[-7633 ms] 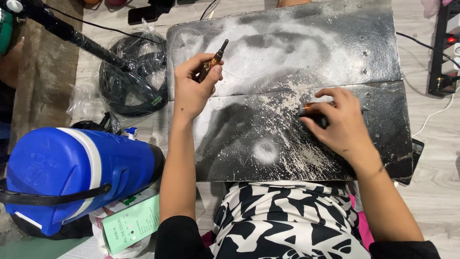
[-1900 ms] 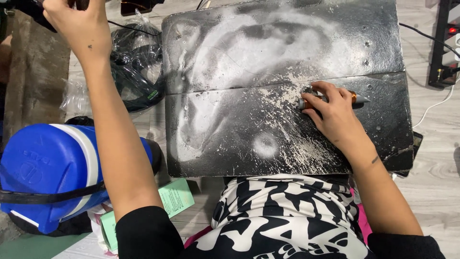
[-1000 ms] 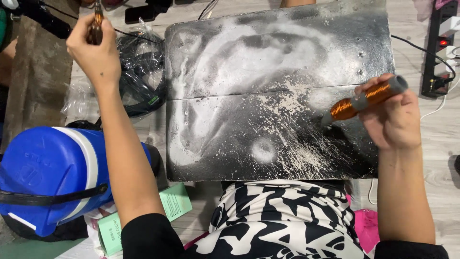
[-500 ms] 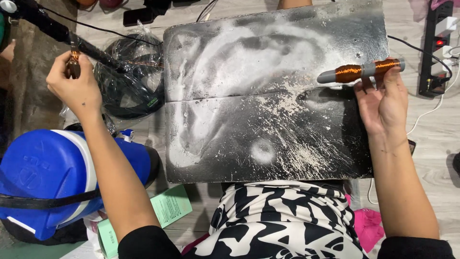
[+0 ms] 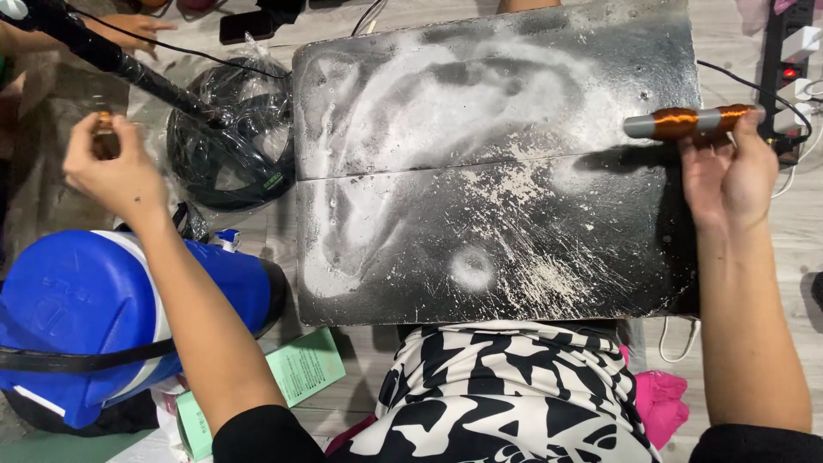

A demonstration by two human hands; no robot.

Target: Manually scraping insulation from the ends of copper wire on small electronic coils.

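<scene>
Before you lay the dark, powder-streaked slab (image 5: 497,163), with the blue jug (image 5: 94,317) on the floor off its left edge. Your right hand (image 5: 729,176) gripped the copper-wound tool (image 5: 690,123) over the slab's right edge, while your left hand (image 5: 116,167) pinched a small brown piece (image 5: 105,141) left of the slab, above the jug.

Matt, dusty slab (image 5: 514,214); glossy copper-wound rod (image 5: 690,123)

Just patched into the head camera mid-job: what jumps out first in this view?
The big black slab smeared with white powder fills the centre. At its right edge the right hand holds a grey rod wound with copper wire. Far left, the left hand pinches a small brown object above a blue jug.
</scene>
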